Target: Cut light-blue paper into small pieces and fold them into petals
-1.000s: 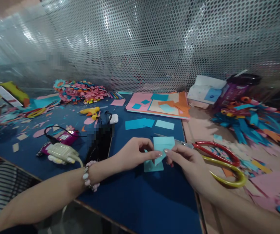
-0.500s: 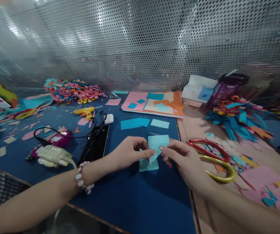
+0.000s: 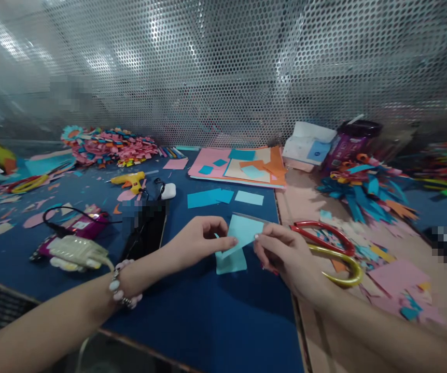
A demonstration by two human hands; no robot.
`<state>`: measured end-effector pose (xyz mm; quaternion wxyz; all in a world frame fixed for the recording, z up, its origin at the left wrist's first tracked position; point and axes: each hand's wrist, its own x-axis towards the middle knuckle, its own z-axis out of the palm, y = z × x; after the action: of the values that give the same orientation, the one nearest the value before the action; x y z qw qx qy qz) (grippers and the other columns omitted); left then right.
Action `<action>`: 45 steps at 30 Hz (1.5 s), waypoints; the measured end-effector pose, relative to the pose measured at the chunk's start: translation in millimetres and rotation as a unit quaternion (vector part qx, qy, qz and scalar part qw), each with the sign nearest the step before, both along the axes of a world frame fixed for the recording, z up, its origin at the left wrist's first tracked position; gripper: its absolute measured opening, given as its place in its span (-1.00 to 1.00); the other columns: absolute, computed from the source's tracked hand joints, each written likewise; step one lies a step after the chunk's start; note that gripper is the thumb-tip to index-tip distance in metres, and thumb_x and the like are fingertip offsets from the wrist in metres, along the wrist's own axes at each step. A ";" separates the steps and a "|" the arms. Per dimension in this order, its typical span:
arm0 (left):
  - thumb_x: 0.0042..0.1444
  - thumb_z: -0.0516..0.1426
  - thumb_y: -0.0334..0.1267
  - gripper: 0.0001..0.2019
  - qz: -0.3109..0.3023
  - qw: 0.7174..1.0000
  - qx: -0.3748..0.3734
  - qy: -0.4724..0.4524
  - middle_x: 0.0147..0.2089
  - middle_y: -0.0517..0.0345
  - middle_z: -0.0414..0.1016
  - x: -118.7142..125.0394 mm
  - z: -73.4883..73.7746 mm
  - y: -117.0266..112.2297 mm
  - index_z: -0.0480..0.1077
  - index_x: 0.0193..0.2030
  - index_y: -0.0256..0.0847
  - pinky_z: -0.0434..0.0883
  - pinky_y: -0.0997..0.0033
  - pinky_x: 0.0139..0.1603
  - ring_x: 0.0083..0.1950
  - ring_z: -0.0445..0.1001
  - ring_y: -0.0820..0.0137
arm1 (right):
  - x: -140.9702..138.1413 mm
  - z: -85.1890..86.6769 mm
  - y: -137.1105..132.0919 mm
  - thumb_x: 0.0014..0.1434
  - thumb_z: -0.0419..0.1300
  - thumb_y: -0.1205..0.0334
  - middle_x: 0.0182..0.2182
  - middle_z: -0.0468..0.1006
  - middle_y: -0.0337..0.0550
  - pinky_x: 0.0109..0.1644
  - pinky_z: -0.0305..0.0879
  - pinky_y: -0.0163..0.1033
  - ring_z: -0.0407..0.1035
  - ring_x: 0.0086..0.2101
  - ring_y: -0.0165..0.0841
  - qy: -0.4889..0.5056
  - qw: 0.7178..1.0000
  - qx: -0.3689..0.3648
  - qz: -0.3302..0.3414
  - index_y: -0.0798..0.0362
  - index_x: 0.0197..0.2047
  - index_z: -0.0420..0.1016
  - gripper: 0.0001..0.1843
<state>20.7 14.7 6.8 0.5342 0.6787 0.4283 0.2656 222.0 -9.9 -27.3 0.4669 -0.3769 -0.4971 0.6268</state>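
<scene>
A piece of light blue paper [image 3: 246, 231] is held up over the blue tabletop. My left hand [image 3: 200, 239] pinches its lower left part between thumb and fingers. At the right edge of the same paper, my right hand [image 3: 281, 248] has its thumb and fingertips closed on it. Beneath lies another light blue paper piece [image 3: 232, 263], partly covered by the upper one. Scissors with one red handle [image 3: 324, 233] and one yellow handle [image 3: 350, 272] lie beside my right hand, which hides part of them.
Blue strips [image 3: 210, 198] and a pale strip [image 3: 249, 197] lie ahead. Behind them is a stack of coloured paper [image 3: 208, 173]. A yellow glue gun [image 3: 132, 181], a phone [image 3: 145, 233] and a purple device [image 3: 91, 224] with cables are left. Paper tassels [image 3: 371, 191] and scraps sit right.
The view has shifted slightly to the right. The held paper has tilted and shows more of its face; both hands keep nearly the same place around it.
</scene>
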 end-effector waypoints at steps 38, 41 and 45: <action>-0.02 0.24 -0.09 -0.70 -0.005 0.994 -0.095 -0.059 -0.40 0.02 0.53 6.6 -5.5 -4.2 0.44 -0.35 -0.35 0.30 0.51 -0.51 -0.41 0.44 0.43 | 89.5 42.5 20.0 -0.09 0.18 0.19 -0.29 0.55 -0.02 -0.32 0.27 -0.18 0.42 -0.33 -0.18 -0.679 0.701 0.219 -0.004 0.07 -0.28 0.47 -0.74; -0.05 0.27 -0.10 -0.68 -0.029 0.991 -0.110 -0.065 -0.29 -0.06 0.55 6.9 -5.6 -6.6 0.49 -0.31 -0.37 0.39 0.43 -0.37 -0.32 0.47 0.37 | 83.0 43.6 12.9 -0.05 0.19 0.16 -0.27 0.57 -0.01 -0.27 0.32 -0.13 0.45 -0.32 -0.17 -0.627 0.746 0.217 -0.060 0.08 -0.14 0.44 -0.64; -0.06 0.29 -0.17 -0.72 -0.101 0.987 -0.111 -0.064 -0.15 -0.02 0.55 8.2 -1.9 -16.3 0.54 -0.23 -0.30 0.39 0.38 -0.12 -0.16 0.49 0.35 | 55.5 37.2 -3.6 -0.02 0.22 0.05 -0.20 0.57 -0.01 -0.26 0.38 -0.09 0.46 -0.25 -0.13 -0.493 0.830 0.225 -0.133 0.02 -0.15 0.42 -0.63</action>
<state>28.9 -1.6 4.9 0.6570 0.6363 0.3490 0.2040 277.6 -13.5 9.9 0.3106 -0.5828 -0.7336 0.1605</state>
